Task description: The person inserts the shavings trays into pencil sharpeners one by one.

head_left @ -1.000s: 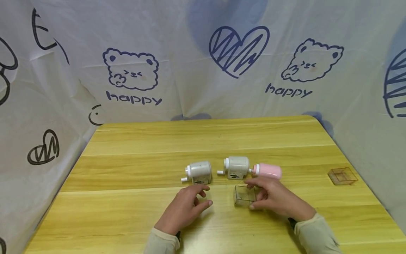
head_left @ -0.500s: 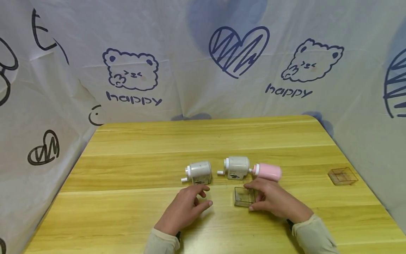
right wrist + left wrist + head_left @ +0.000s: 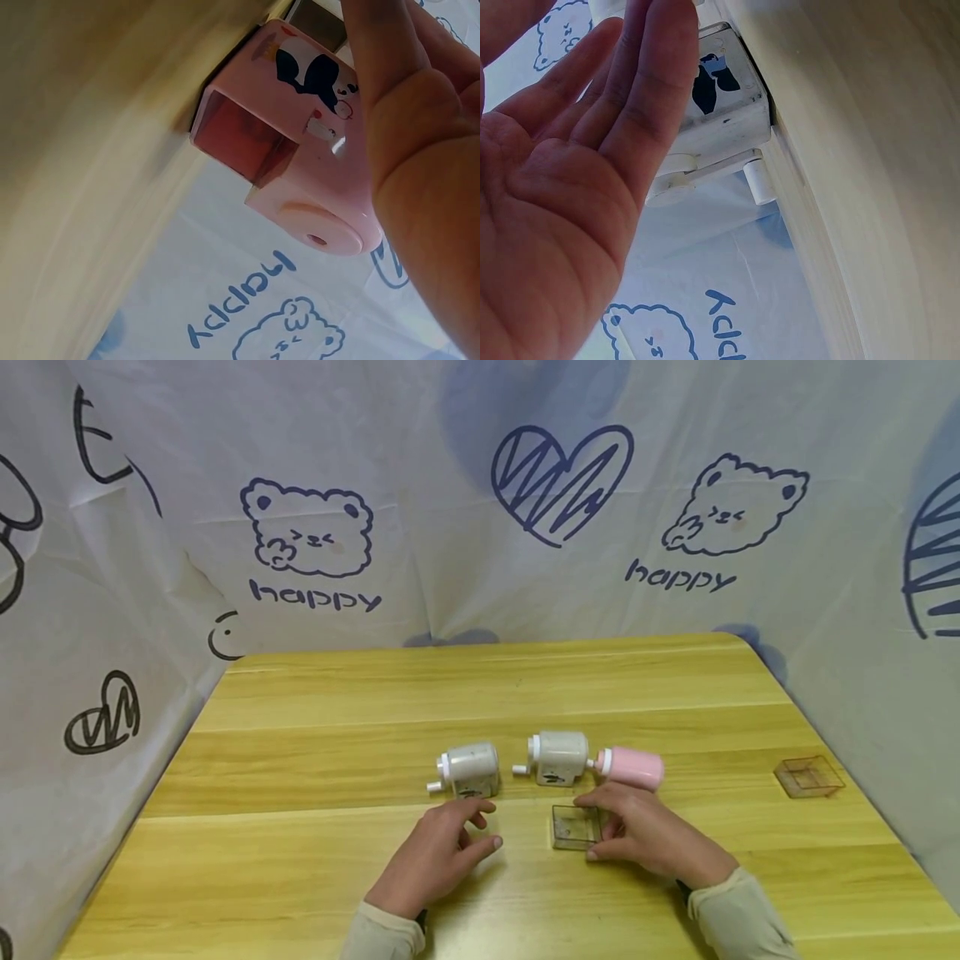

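1. left sharpener (image 3: 476, 763): pale grey, dark print, white crank.
2. middle sharpener (image 3: 564, 750): pale grey, dark print, white crank.
3. pink sharpener (image 3: 636, 767): black-and-white panda print, white collar.
4. smoky box (image 3: 568, 842): see-through, greyish.
5. amber box (image 3: 807, 788): see-through, reddish brown.
6. worktop (image 3: 315, 693): yellow, wood-grained.
7. cloth (image 3: 435, 468): whitish, blue bears and hearts.

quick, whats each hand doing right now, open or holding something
Left hand: open, holding nothing.
Right hand: holding one end of the smoky see-through tray.
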The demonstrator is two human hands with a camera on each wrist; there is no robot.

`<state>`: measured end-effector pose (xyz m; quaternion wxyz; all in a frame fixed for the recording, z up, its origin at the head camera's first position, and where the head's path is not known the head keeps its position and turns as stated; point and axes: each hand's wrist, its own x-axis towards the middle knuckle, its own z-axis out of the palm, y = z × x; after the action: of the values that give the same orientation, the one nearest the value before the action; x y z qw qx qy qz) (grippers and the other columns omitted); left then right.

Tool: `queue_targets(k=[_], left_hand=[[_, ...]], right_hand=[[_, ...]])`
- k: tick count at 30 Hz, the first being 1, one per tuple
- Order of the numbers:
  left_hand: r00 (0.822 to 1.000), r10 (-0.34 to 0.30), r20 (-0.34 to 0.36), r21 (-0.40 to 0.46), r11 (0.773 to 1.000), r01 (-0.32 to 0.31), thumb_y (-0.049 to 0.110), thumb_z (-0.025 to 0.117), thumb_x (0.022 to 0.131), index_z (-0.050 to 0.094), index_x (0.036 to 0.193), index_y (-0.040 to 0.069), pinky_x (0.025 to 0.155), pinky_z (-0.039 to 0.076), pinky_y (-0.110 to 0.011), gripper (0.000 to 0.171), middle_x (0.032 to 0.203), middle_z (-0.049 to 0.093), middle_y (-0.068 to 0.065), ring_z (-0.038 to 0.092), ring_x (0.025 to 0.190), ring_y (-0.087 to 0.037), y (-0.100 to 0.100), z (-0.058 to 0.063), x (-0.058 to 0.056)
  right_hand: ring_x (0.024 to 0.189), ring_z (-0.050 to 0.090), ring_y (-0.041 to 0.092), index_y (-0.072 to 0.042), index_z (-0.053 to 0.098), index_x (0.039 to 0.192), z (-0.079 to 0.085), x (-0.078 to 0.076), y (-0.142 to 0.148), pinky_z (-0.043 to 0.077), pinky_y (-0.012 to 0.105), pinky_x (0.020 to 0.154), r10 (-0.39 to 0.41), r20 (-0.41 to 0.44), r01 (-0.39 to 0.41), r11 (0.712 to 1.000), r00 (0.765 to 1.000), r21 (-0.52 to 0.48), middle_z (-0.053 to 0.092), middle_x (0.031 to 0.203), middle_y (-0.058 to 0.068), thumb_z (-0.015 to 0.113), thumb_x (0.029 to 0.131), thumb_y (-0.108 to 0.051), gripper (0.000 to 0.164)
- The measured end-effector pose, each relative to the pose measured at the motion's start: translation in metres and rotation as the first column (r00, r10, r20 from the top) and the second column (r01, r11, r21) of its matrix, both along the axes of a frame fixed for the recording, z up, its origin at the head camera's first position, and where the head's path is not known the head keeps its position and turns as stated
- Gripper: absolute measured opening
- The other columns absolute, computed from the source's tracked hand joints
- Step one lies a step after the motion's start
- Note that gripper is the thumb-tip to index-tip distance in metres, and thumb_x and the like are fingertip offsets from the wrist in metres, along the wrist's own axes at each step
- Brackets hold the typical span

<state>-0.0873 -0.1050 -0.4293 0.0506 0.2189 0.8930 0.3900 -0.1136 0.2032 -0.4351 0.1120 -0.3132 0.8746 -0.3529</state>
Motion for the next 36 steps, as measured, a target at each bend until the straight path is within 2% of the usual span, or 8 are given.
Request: queue_targets(k=[18, 23, 31, 36], left_hand=[[1.0, 0.0, -0.006, 0.001, 1.0, 0.0, 0.03, 0.065, 0.09, 0.061, 0.119, 0.008, 0.065, 0.047, -0.027, 0.036, 0.1, 0.064, -0.005, 0.053, 0.067, -0.003, 0.006, -0.001, 0.002], [1.0, -0.01, -0.016, 0.001, 1.0, 0.01, 0.034, 0.064, 0.091, 0.062, 0.118, 0.009, 0.065, 0.047, -0.026, 0.037, 0.101, 0.064, -0.005, 0.053, 0.067, -0.002, 0.011, 0.001, 0.0], [0.995, 0.021, -0.093, -0.018, 1.0, -0.023, 0.034, 0.063, 0.092, 0.06, 0.123, 0.008, 0.067, 0.045, -0.026, 0.04, 0.113, 0.062, -0.006, 0.051, 0.069, -0.004, 0.023, 0.004, -0.005], [0.991, 0.029, -0.128, -0.02, 0.999, -0.031, 0.035, 0.06, 0.094, 0.054, 0.13, 0.007, 0.068, 0.046, -0.025, 0.046, 0.118, 0.059, -0.007, 0.051, 0.07, -0.004, 0.036, 0.011, -0.011]], right_hand=[[0.072, 0.053, 0.003, -0.006, 0.056, 0.126, -0.001, 0.001, 0.001, 0.048, 0.026, 0.064, -0.012, -0.005, 0.012, 1.0, 1.0, 0.014, 0.057, 0.1, 0.0, 0.075, 0.079, -0.038, 0.06], [0.071, 0.053, 0.004, -0.007, 0.057, 0.126, -0.001, 0.002, 0.001, 0.048, 0.026, 0.064, -0.023, -0.007, 0.023, 1.0, 1.0, 0.002, 0.057, 0.096, -0.002, 0.075, 0.079, -0.038, 0.059], [0.072, 0.053, 0.004, -0.008, 0.058, 0.125, -0.003, 0.002, 0.0, 0.048, 0.026, 0.064, -0.031, -0.019, 0.031, 1.0, 0.999, -0.003, 0.056, 0.093, -0.002, 0.077, 0.078, -0.036, 0.057], [0.072, 0.053, 0.004, -0.008, 0.058, 0.125, -0.004, 0.002, -0.001, 0.049, 0.026, 0.065, -0.035, -0.022, 0.035, 0.999, 0.999, -0.007, 0.057, 0.096, -0.001, 0.078, 0.077, -0.031, 0.057]])
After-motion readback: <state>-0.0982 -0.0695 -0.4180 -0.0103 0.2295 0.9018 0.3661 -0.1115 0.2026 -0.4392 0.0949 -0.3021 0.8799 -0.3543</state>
